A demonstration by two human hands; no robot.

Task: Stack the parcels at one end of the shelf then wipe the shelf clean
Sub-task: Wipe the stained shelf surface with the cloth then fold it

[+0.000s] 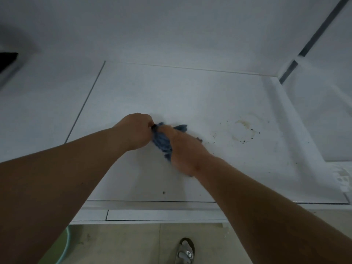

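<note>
A crumpled blue cloth (162,141) sits mid-shelf; the white shelf (171,92) bears a brownish ring stain (244,130) and dark specks toward its right edge.

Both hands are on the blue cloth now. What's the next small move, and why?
Probably sweep the cloth rightward: the ring stain and dark crumbs lie on the shelf just beyond the right hand, unwiped.

You are looking at a smooth white shelf (171,92) with a faintly glossy, laminate-like finish, marred by a brownish ring stain (245,130) and dark gritty specks. You are bunching a blue cloth (162,143), soft and ribbed in texture. The floor (133,244) below is showing matt beige tiles, and the sandal (185,251) is looking grey with shiny metal buckles.
</note>
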